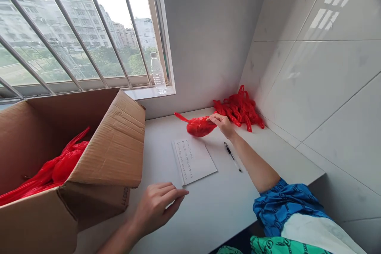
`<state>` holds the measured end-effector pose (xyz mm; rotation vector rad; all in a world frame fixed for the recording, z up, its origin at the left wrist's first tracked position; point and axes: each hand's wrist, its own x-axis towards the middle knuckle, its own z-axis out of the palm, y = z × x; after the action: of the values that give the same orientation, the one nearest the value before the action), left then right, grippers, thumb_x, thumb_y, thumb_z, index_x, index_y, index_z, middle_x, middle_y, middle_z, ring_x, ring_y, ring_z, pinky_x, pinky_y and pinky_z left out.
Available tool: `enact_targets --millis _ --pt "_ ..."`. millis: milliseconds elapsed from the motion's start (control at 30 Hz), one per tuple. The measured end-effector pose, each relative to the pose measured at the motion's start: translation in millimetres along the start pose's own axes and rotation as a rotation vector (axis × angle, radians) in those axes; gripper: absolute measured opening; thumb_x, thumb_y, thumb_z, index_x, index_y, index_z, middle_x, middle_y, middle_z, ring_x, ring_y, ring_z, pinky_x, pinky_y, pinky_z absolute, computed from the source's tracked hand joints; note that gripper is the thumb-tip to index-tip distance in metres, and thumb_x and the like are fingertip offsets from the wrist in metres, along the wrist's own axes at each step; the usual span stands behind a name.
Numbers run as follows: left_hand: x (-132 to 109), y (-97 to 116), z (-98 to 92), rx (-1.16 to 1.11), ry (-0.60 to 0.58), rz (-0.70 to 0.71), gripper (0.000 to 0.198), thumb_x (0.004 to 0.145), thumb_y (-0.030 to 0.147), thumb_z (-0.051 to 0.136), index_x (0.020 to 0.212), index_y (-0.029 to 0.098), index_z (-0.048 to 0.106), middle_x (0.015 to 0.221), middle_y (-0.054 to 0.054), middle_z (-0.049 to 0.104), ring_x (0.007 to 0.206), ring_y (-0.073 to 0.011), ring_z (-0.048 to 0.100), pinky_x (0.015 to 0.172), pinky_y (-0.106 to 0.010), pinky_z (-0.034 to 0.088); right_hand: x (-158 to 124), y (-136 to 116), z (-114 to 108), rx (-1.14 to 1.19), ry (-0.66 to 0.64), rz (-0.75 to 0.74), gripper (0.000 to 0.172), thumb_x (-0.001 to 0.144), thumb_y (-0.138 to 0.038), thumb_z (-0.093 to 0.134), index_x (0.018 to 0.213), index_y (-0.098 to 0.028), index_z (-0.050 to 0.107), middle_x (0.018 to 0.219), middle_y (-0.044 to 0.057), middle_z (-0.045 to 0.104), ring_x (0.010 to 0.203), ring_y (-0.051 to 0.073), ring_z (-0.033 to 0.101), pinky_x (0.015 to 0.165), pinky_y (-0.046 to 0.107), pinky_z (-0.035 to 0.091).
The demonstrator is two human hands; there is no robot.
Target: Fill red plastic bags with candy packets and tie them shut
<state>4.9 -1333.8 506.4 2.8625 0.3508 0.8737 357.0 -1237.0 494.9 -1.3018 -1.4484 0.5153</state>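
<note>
My right hand pinches the top of a red plastic bag with a rounded, filled bottom. One handle of the bag sticks out to the left, and what it contains is hidden. Just behind my right hand lies a heap of red plastic bags against the wall corner. My left hand is over the near part of the white table, its fingers loosely extended and nothing in them. It is closest to the lower edge of an open notebook with rows of handwritten marks. To the notebook's right is a black-and-clear pen.
An open cardboard box stands at left, with more red plastic bags inside and a flap leaning over the table. A clear bottle is on the sill of the barred window. Tiled wall bounds the right side.
</note>
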Motion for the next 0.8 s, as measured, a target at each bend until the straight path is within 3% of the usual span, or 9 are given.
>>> enact_targets --millis 133,267,333,400,467,600,700,800 --pt "17 -8 -6.4 -0.061 0.086 -0.059 0.021 0.092 0.009 0.055 0.106 0.022 0.066 0.074 0.001 0.069 0.063 -0.0108 0.063 0.061 -0.022 0.047 -32 -6 14 0.047 -0.170 -0.027 0.038 0.093 -0.050 0.051 0.086 -0.020 0.073 0.101 0.006 0.070 0.091 0.020 0.068 0.085 0.035 0.056" --pt "33 -20 -2.3 -0.138 0.276 -0.316 0.016 0.095 0.015 0.054 0.103 0.021 0.066 0.089 -0.002 0.069 0.079 -0.0120 0.065 0.072 -0.023 0.051 -60 -1 24 -0.201 -0.170 -0.062 0.032 0.091 -0.050 0.057 0.083 -0.022 0.072 0.112 0.005 0.063 0.082 0.016 0.064 0.075 0.030 0.053" --pt "42 -27 5.0 -0.166 0.377 -0.434 0.017 0.096 0.020 0.053 0.110 0.021 0.063 0.099 -0.004 0.066 0.085 -0.0129 0.064 0.075 -0.025 0.053 -69 -2 23 -0.271 -0.130 -0.070 0.039 0.095 -0.052 0.051 0.077 -0.022 0.068 0.096 0.004 0.062 0.075 0.014 0.060 0.070 0.028 0.050" --pt "52 -32 17.7 -0.167 0.392 -0.484 0.023 0.097 0.025 0.053 0.119 0.021 0.059 0.108 -0.006 0.063 0.091 -0.0144 0.064 0.080 -0.028 0.055 -74 -4 21 -0.304 -0.112 -0.075 0.051 0.098 -0.054 0.042 0.066 -0.021 0.063 0.079 0.003 0.058 0.069 0.014 0.057 0.068 0.028 0.047" --pt "59 -36 36.6 -0.125 0.238 -0.464 0.029 0.098 0.031 0.051 0.126 0.024 0.056 0.118 -0.007 0.062 0.102 -0.0180 0.062 0.086 -0.033 0.054 -77 -5 19 -0.315 -0.132 -0.081 0.060 0.101 -0.055 0.036 0.057 -0.020 0.057 0.071 0.001 0.054 0.064 0.013 0.054 0.067 0.028 0.045" --pt "58 -48 84.5 0.053 -0.239 -0.388 0.050 0.098 0.047 0.048 0.144 0.029 0.045 0.147 -0.011 0.048 0.133 -0.0292 0.047 0.107 -0.050 0.042 -82 -3 23 -0.350 -0.221 -0.114 0.059 0.102 -0.052 0.036 0.057 -0.020 0.056 0.071 0.000 0.055 0.060 0.011 0.052 0.065 0.026 0.042" --pt "50 -60 107.8 0.202 -0.333 -0.461 0.055 0.101 0.047 0.038 0.151 0.025 0.036 0.155 -0.013 0.038 0.144 -0.0319 0.035 0.115 -0.059 0.028 -84 1 28 -0.438 -0.271 -0.131 0.044 0.099 -0.047 0.046 0.068 -0.021 0.061 0.076 0.000 0.059 0.061 0.011 0.053 0.062 0.026 0.041" --pt "47 -67 108.2 0.301 -0.294 -0.559 0.054 0.103 0.044 0.031 0.151 0.021 0.036 0.155 -0.015 0.038 0.145 -0.0318 0.033 0.115 -0.060 0.026 -84 1 32 -0.468 -0.272 -0.168 0.023 0.097 -0.037 0.053 0.085 -0.022 0.066 0.090 0.001 0.066 0.074 0.014 0.061 0.068 0.027 0.046"
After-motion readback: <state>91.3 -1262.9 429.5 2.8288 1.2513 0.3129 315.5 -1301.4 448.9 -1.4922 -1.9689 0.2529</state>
